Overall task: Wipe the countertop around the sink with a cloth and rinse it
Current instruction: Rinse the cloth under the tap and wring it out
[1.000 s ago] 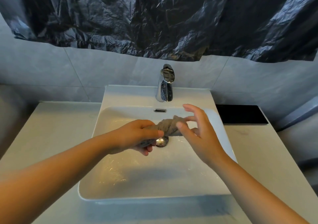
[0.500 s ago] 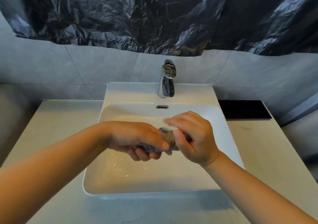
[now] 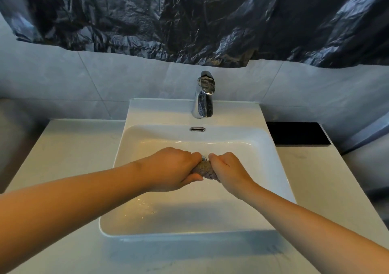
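A grey cloth is bunched into a tight twist over the middle of the white sink. My left hand grips its left end and my right hand grips its right end, knuckles up. Only a short piece of cloth shows between the two fists. The drain is almost hidden behind the cloth. The chrome tap stands at the back of the sink, and I see no water running from it. The pale countertop lies on both sides of the basin.
A black flat slab lies on the counter at the back right. Crumpled black plastic sheeting hangs over the grey tiled wall. An overflow slot sits below the tap. Water drops glint on the basin floor at the front left.
My right hand has gone from open fingers to a closed grip on the cloth. Both fists have closed up on the twisted cloth over the drain.
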The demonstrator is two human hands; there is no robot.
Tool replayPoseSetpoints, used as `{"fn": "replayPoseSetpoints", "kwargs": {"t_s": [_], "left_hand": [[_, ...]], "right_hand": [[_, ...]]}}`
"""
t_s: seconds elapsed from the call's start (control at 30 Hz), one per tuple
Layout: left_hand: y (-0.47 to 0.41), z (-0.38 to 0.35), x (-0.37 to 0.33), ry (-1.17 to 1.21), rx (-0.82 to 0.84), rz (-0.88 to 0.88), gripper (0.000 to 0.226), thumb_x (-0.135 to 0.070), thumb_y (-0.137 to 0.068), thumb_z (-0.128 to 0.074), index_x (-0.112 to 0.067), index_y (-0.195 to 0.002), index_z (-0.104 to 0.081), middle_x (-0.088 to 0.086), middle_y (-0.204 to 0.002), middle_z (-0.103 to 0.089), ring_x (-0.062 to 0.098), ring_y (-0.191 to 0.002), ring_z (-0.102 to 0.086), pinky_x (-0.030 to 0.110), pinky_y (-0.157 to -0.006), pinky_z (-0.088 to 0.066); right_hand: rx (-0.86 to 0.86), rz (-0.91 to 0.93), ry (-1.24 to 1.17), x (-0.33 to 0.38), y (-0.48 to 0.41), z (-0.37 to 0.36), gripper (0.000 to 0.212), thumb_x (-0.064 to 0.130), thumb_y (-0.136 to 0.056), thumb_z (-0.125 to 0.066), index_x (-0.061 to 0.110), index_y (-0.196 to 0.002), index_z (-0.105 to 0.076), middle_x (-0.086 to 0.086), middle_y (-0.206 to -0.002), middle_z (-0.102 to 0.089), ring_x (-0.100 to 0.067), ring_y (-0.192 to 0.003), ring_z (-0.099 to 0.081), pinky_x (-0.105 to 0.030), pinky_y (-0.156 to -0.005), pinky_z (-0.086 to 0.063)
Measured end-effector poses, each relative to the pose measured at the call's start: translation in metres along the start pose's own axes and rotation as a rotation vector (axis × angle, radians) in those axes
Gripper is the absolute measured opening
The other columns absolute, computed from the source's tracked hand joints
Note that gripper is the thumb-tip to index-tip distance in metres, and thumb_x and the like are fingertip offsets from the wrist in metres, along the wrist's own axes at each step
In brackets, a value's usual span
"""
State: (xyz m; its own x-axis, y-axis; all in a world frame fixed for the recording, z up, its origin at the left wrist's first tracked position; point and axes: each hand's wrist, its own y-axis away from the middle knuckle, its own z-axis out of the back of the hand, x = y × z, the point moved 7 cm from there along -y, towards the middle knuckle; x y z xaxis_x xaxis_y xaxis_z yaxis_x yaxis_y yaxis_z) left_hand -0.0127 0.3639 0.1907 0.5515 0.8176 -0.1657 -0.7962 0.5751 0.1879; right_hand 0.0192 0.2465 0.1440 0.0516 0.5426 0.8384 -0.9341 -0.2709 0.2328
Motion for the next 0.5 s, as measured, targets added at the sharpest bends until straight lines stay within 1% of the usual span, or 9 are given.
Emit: {"fn": "replayPoseSetpoints", "kwargs": {"t_s": [0.07,0.13,0.17,0.23,0.33,0.4,0.47,0.5], "left_hand": [[-0.002,-0.003,0.0,0.003,-0.014,-0.055,0.034,-0.049,-0.096,-0.039,-0.021,-0.114,-0.047,0.0,-0.096,-0.063,0.011,-0.067,-0.041,0.023,-0.063,-0.031],[-0.004,-0.004,0.002,0.007,-0.024,-0.09,0.034,-0.049,-0.096,-0.039,-0.021,-0.113,-0.048,0.0,-0.095,-0.064,0.012,-0.067,-0.043,0.023,-0.063,-0.033],[-0.006,-0.004,0.003,0.006,-0.034,-0.106,0.035,-0.049,-0.096,-0.039,-0.02,-0.112,-0.049,0.001,-0.094,-0.064,0.012,-0.066,-0.044,0.024,-0.062,-0.033],[-0.009,-0.006,0.004,0.006,-0.041,-0.124,0.036,-0.049,-0.096,-0.039,-0.019,-0.112,-0.05,0.002,-0.091,-0.063,0.014,-0.064,-0.044,0.025,-0.061,-0.033],[-0.012,-0.009,0.005,-0.003,-0.035,-0.15,0.037,-0.048,-0.096,-0.04,-0.017,-0.112,-0.05,0.003,-0.09,-0.063,0.015,-0.063,-0.043,0.026,-0.061,-0.033],[-0.015,-0.01,0.004,0.005,-0.033,-0.158,0.037,-0.048,-0.096,-0.04,-0.017,-0.113,-0.05,0.003,-0.09,-0.062,0.015,-0.064,-0.043,0.026,-0.061,-0.034],[-0.017,-0.01,0.005,0.023,-0.036,-0.147,0.036,-0.049,-0.096,-0.039,-0.019,-0.113,-0.049,0.002,-0.091,-0.062,0.015,-0.065,-0.046,0.026,-0.061,-0.038],[-0.017,-0.01,0.006,0.028,-0.042,-0.132,0.036,-0.05,-0.096,-0.039,-0.02,-0.113,-0.049,0.001,-0.091,-0.062,0.016,-0.066,-0.049,0.027,-0.062,-0.041]], "right_hand": [[0.043,-0.164,-0.128,-0.009,0.001,-0.007,0.046,0.019,-0.093,-0.038,0.014,-0.047,-0.042,0.004,-0.036,-0.039,-0.015,-0.043,-0.038,-0.025,-0.05,-0.029],[0.081,-0.344,-0.227,-0.017,0.007,-0.012,0.04,0.018,-0.093,-0.037,0.01,-0.055,-0.041,0.005,-0.03,-0.039,-0.009,-0.03,-0.038,-0.017,-0.039,-0.027],[0.107,-0.419,-0.264,-0.02,0.012,-0.015,0.037,0.021,-0.094,-0.036,0.01,-0.058,-0.041,0.005,-0.028,-0.038,-0.007,-0.025,-0.036,-0.015,-0.035,-0.025],[0.173,-0.512,-0.326,-0.027,0.019,-0.022,0.036,0.027,-0.092,-0.035,0.01,-0.062,-0.042,0.004,-0.032,-0.039,-0.008,-0.026,-0.033,-0.017,-0.038,-0.022],[0.267,-0.597,-0.447,-0.033,0.024,-0.03,0.041,0.033,-0.092,-0.032,0.012,-0.06,-0.046,0.003,-0.041,-0.04,-0.009,-0.035,-0.03,-0.02,-0.041,-0.018],[0.3,-0.618,-0.476,-0.034,0.025,-0.031,0.044,0.035,-0.093,-0.031,0.013,-0.057,-0.045,0.003,-0.041,-0.038,-0.009,-0.036,-0.028,-0.021,-0.042,-0.017],[0.282,-0.576,-0.411,-0.031,0.02,-0.024,0.043,0.033,-0.092,-0.031,0.013,-0.056,-0.044,0.001,-0.041,-0.035,-0.01,-0.036,-0.026,-0.023,-0.043,-0.016],[0.252,-0.522,-0.335,-0.029,0.015,-0.019,0.041,0.031,-0.091,-0.032,0.012,-0.057,-0.044,0.0,-0.041,-0.035,-0.011,-0.035,-0.026,-0.022,-0.043,-0.016]]}}
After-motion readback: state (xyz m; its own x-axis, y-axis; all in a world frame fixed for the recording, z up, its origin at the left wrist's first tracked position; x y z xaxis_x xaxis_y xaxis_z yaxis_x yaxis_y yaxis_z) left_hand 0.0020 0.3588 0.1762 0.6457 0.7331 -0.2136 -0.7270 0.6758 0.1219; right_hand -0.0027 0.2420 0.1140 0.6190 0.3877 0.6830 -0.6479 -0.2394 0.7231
